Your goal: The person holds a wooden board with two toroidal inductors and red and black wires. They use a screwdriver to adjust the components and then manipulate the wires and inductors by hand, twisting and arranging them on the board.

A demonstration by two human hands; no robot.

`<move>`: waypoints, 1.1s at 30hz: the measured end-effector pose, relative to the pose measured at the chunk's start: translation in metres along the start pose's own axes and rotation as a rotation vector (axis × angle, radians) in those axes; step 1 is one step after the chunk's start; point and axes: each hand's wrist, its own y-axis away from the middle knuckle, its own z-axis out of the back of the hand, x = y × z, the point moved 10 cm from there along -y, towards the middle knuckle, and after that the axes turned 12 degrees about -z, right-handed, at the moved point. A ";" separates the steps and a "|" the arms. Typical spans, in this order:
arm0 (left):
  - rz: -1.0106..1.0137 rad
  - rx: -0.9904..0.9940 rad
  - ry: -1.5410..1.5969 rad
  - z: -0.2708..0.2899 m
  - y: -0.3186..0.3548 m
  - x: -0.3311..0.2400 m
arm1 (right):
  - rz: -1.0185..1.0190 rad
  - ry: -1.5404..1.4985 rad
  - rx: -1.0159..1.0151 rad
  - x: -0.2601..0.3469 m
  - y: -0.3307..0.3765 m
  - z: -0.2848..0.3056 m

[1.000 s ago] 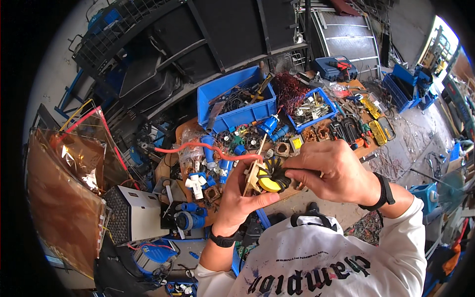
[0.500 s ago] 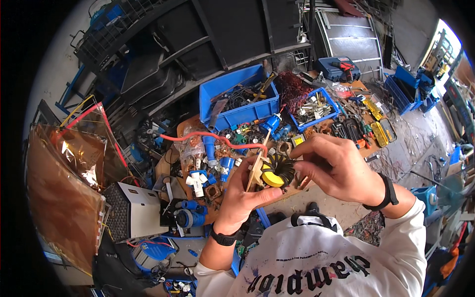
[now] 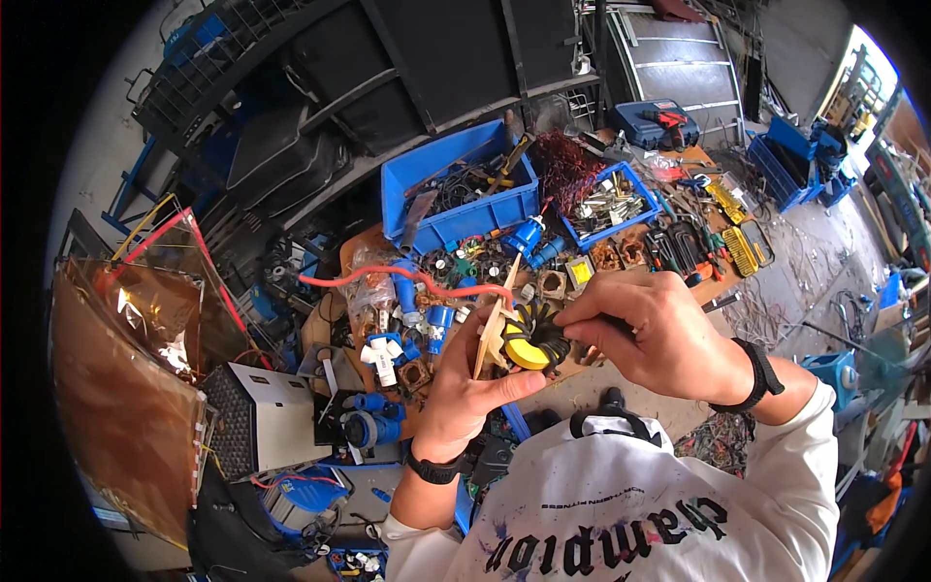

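My left hand (image 3: 454, 403) holds a flat tan board (image 3: 493, 339) on edge, its thumb against a ring-shaped coil mounted on it. The coil has a yellow core (image 3: 525, 356) wrapped with thick black wire (image 3: 531, 318). From behind the board a thick red cable (image 3: 441, 288) runs out to the left over the bench. My right hand (image 3: 650, 330) is closed in a pinch at the coil's right side, on the black wire; its fingertips partly cover the exact grip.
Beyond my hands, a cluttered bench carries a blue crate of scrap (image 3: 461, 228), a blue tray of metal pieces (image 3: 611, 206), blue plugs (image 3: 438, 328) and hand tools (image 3: 684, 250). A pale metal box (image 3: 281, 412) stands at left, near brown sheeting (image 3: 126, 388).
The coil and board have shifted slightly left with my left hand. My right fingertips have moved a little left, and the red cable has shifted left too.
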 end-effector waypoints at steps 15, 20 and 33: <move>0.046 -0.022 0.023 0.007 -0.002 0.013 | 0.000 0.021 0.119 -0.007 -0.009 -0.011; -0.021 -0.036 -0.026 0.011 -0.001 0.000 | -0.109 -0.149 0.088 -0.019 -0.001 -0.002; -0.077 0.037 -0.014 0.009 0.007 0.008 | 0.137 -0.067 0.008 0.015 0.016 0.004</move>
